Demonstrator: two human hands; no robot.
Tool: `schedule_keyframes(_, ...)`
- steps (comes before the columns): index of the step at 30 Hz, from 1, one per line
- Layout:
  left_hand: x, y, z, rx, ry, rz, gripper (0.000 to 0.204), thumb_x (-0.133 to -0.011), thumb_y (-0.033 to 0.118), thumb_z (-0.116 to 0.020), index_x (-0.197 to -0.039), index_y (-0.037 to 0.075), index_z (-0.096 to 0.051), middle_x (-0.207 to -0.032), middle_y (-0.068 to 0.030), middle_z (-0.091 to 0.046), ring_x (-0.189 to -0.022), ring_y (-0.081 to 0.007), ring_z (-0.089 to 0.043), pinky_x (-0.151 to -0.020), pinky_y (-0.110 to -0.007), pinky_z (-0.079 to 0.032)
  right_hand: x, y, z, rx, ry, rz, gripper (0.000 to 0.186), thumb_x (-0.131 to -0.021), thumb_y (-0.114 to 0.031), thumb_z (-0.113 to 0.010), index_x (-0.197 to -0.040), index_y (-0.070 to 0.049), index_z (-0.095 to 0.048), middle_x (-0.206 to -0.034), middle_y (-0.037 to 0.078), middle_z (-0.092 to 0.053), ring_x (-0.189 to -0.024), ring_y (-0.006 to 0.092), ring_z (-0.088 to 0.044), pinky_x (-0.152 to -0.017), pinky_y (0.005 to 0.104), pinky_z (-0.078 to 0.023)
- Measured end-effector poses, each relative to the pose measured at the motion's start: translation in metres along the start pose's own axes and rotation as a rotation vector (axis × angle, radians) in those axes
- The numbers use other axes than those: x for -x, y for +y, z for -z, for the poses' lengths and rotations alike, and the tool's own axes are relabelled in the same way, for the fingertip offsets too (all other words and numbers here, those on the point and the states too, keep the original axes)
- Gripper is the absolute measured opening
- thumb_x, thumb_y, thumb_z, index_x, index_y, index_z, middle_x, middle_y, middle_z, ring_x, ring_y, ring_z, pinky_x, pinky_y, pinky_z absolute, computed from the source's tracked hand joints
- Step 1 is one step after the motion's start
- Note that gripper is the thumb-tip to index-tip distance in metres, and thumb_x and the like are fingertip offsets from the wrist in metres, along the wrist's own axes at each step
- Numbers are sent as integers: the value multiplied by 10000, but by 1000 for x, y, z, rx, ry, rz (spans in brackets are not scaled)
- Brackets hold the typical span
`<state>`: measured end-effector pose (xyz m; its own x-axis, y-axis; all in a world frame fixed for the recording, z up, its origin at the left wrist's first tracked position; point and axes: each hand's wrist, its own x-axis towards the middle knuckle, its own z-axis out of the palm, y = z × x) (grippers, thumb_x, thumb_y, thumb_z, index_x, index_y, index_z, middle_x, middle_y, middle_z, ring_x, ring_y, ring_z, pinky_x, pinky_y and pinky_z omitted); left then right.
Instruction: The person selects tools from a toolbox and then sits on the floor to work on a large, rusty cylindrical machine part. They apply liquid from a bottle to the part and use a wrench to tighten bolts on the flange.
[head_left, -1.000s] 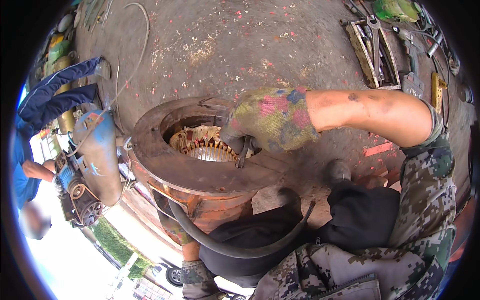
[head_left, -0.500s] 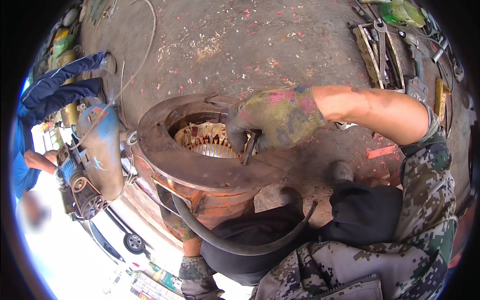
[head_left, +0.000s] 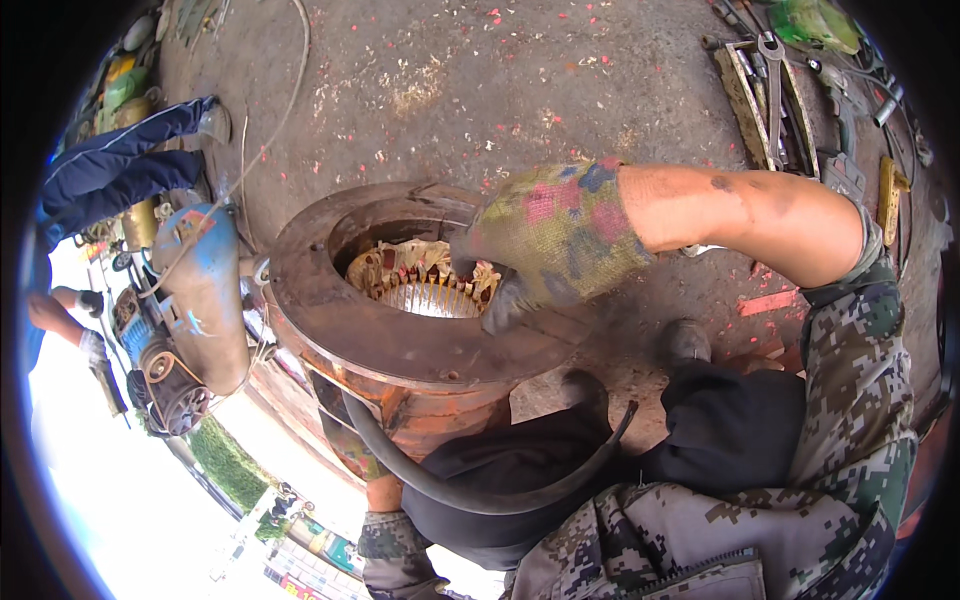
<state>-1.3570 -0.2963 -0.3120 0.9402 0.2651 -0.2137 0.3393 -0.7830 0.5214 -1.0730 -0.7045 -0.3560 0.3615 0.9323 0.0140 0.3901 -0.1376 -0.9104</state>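
Note:
A rusty round motor housing (head_left: 400, 345) stands in front of me, with a broad flat ring on top. Inside its opening is a stator winding (head_left: 425, 285) with pale insulation and a row of copper-coloured slots. My right hand (head_left: 555, 240), in a stained patterned glove, hangs over the right side of the opening. Its thumb and forefinger are apart, the thumb by the inner rim, and nothing shows between them; the other fingers are hidden. Lower left, my gloved left hand (head_left: 350, 445) is against the housing's side, its fingers mostly hidden. A thick dark hose (head_left: 480, 495) curves past it.
A tool tray (head_left: 760, 110) with a large wrench lies on the floor at upper right. A blue, worn tank compressor (head_left: 205, 300) stands at left, beside a person in blue (head_left: 130, 160). A thin hose (head_left: 270, 140) crosses the littered floor. My knees are close to the housing.
The short dark metal piece between my right thumb and fingers is out of sight now, and the thumb and forefinger have parted. My left hand stays put. The person at left has moved their arms.

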Motion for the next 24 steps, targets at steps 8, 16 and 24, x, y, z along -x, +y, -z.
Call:
schedule_keyframes(8,0,-9,-1,6,-35,-11,735,-987,241,-662,-1591,24,-303,-1554,-172,-463,-1385,-309,-507,-1130,-428,-449,7,7,-1,35,106,216,361,-814,-164,-697,-1165,-78,-694,-983,220,-711,-952,423,-682,-801,486,-552)
schedule_keyframes(16,2,-7,4,-6,-32,35,762,-974,231,-680,-1594,18,-291,-1562,-178,-451,-1393,-314,-499,-1132,-435,-448,-5,-3,2,29,-114,-112,273,-817,-167,-697,-1056,-39,-716,-1009,216,-719,-967,414,-690,-810,477,-555)
schedule_keyframes(24,3,13,2,47,-6,75,772,-972,266,-673,-1581,-7,-286,-1555,-195,-432,-1387,-323,-493,-1128,-451,-447,0,-9,7,-76,-109,-173,320,-776,-161,-692,-1070,-37,-712,-980,206,-720,-951,410,-694,-788,489,-556)
